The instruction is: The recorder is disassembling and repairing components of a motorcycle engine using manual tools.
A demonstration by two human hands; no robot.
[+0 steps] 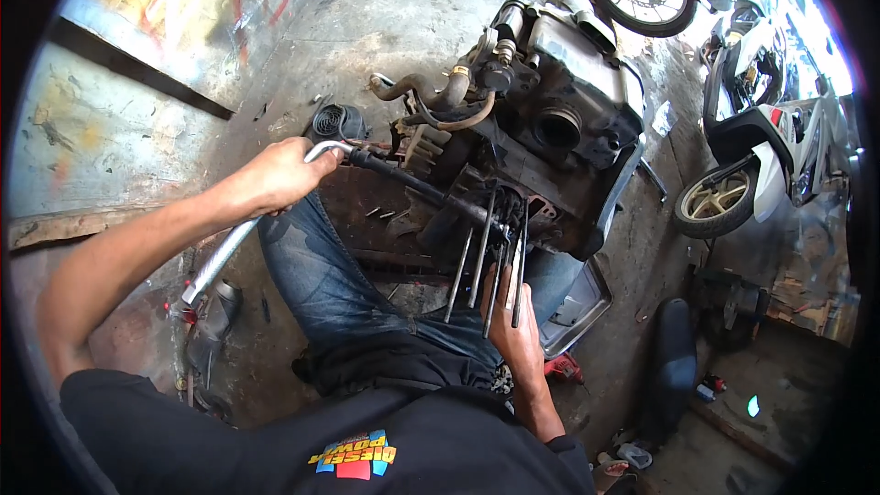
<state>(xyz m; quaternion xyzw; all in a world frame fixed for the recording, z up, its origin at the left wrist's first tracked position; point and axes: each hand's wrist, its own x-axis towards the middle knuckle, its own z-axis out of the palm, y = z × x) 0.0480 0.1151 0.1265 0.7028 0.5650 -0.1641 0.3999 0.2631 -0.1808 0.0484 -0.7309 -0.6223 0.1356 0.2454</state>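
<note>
My left hand (282,179) is closed around the bend of a silver L-shaped wrench (229,255), whose long arm slants down to the left. From the bend, a dark straight shaft (412,185) runs right to the opening of a greasy engine (568,119). Several long metal studs (480,261) stick out of that opening toward me. Behind the studs, my right hand (515,325) reaches up against the engine's near end. Its fingers are largely hidden, so I cannot make out whether they grip anything. The engine lies between my jeans-clad legs (321,266).
A black round fan-like part (337,121) lies beyond my left hand. Dirty metal parts (213,330) lie at the left. A grey tray (582,312) and a red tool (564,368) are beside my right arm. Motorcycles (779,147) stand at the right; a black seat (672,357) lies nearer.
</note>
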